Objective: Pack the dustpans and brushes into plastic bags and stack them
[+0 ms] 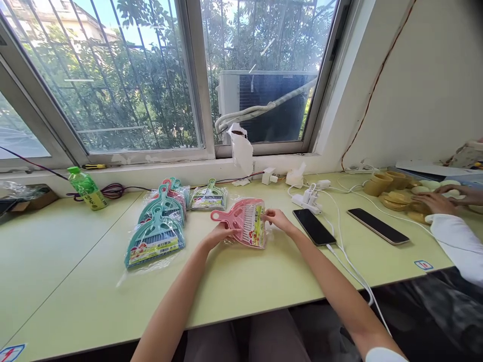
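Note:
A pink dustpan and brush set [243,221] in clear wrap lies tilted sideways between my hands, its handle to the left and its printed label to the right. My left hand [222,234] grips its lower left side, with the fingers partly hidden by the set. At the right edge, the fingers of my right hand [274,219] are pinched on the wrap beside the label. To the left, several wrapped sets overlap in a row, with a teal set [154,241] at the front. A green-handled set [209,197] lies behind, near the window sill.
A green bottle [87,188] stands at the left. Right of my hands are a black phone [314,226], a power strip [306,202], white cables and a second phone [377,226]. At the far right, another person's hands [437,201] touch items near yellowish cups [377,185].

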A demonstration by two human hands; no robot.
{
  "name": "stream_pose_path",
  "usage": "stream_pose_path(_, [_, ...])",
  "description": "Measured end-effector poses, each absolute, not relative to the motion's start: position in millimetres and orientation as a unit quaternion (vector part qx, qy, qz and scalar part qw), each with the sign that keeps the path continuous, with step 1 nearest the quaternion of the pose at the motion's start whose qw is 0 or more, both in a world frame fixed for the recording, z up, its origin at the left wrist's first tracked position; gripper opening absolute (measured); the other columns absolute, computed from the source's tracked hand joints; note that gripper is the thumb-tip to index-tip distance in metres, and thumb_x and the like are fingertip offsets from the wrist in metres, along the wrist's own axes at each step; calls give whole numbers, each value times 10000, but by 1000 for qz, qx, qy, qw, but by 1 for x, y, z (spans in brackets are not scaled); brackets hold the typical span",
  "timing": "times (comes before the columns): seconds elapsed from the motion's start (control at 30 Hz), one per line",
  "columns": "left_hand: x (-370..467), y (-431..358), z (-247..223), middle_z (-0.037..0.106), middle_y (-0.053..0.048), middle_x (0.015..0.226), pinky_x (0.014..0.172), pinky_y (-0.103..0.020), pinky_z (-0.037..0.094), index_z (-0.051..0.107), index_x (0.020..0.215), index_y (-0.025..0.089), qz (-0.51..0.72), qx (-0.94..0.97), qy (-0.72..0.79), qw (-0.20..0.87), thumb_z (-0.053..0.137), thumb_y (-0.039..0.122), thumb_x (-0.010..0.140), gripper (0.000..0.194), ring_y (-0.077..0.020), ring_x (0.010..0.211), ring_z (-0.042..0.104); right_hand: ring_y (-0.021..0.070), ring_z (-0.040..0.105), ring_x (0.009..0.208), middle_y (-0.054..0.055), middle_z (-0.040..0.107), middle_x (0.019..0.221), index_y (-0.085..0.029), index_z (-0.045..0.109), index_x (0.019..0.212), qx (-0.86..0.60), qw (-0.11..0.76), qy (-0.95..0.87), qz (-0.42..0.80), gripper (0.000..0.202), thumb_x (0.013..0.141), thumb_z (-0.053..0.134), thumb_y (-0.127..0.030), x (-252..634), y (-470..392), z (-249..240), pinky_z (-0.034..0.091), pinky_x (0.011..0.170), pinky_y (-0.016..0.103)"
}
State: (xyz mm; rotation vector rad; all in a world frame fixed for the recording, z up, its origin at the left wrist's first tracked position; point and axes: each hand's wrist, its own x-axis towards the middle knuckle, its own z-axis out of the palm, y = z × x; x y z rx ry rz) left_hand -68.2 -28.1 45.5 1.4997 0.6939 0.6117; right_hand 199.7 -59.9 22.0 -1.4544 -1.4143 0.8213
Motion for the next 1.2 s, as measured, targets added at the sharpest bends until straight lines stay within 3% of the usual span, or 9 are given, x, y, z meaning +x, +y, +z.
stream_pose_path(0.13, [-67, -26, 46, 687, -105, 952, 656, -288, 519, 651, 1034, 147, 294, 647, 324, 624, 808, 346, 618, 487, -218, 814, 648, 114, 491, 527, 5, 638, 648, -191, 628, 653, -628, 422, -591, 280, 338, 623, 709, -518, 202, -64, 29, 372, 507, 251])
stream_pose_path(0.3, [-60, -24, 43, 678, -89, 874, 600, -260, 498, 642, 918, 132, 345, 647, 339, 589, 795, 397, 624, 424, -203, 764, 630, 161, 588, 658, 26, 669, 723, -201, 615, 704, -614, 526, -528, 261, 356, 600, 728, -523, 186, -62, 27, 459, 616, 281])
stream_pose_path(0.47, [-61, -26, 45, 680, -77, 864, 626, -243, 486, 642, 883, 138, 377, 658, 322, 567, 787, 417, 625, 407, -202, 803, 623, 212, 660, 786, 52, 719, 839, -202, 632, 778, -536, 578, -509, 345, 476, 488, 802, -539, 178, -61, 25, 512, 761, 357])
stream_pose_path(0.63, [-64, -24, 39, 702, -100, 858, 685, -283, 516, 658, 900, 135, 275, 690, 262, 616, 862, 342, 526, 473, -214, 790, 655, 215, 662, 697, 43, 712, 712, -202, 625, 679, -551, 584, -475, 361, 487, 385, 837, -526, 196, -58, 26, 515, 716, 360])
stream_pose_path(0.87, [-77, -6, 36, 720, -121, 775, 667, -295, 526, 658, 1000, 125, 261, 651, 292, 650, 833, 353, 580, 509, -214, 709, 691, 189, 632, 607, 27, 685, 622, -191, 619, 619, -586, 581, -453, 339, 455, 334, 855, -457, 217, -58, 34, 507, 632, 336])
stream_pose_path(1.0, [-108, 20, 44, 708, -102, 809, 607, -286, 531, 660, 922, 129, 452, 591, 340, 576, 792, 306, 632, 364, -179, 640, 667, 151, 601, 551, 33, 679, 630, -179, 614, 647, -601, 603, -397, 341, 429, 363, 844, -405, 242, -65, 41, 433, 512, 264])
stream_pose_path(1.1, [-131, 38, 48, 669, -31, 784, 631, -258, 541, 588, 1030, 154, 666, 445, 384, 460, 671, 214, 757, 291, -113, 595, 632, 116, 557, 489, 26, 669, 629, -179, 601, 679, -618, 630, -330, 335, 404, 390, 820, -359, 259, -66, 39, 296, 421, 211])
stream_pose_path(1.2, [-141, 44, 48, 645, -8, 783, 668, -243, 545, 479, 1140, 168, 771, 298, 413, 383, 515, 140, 856, 287, -84, 577, 617, 93, 527, 457, 26, 662, 629, -179, 587, 657, -595, 660, -276, 366, 346, 415, 805, -296, 263, -64, 33, 225, 391, 196])
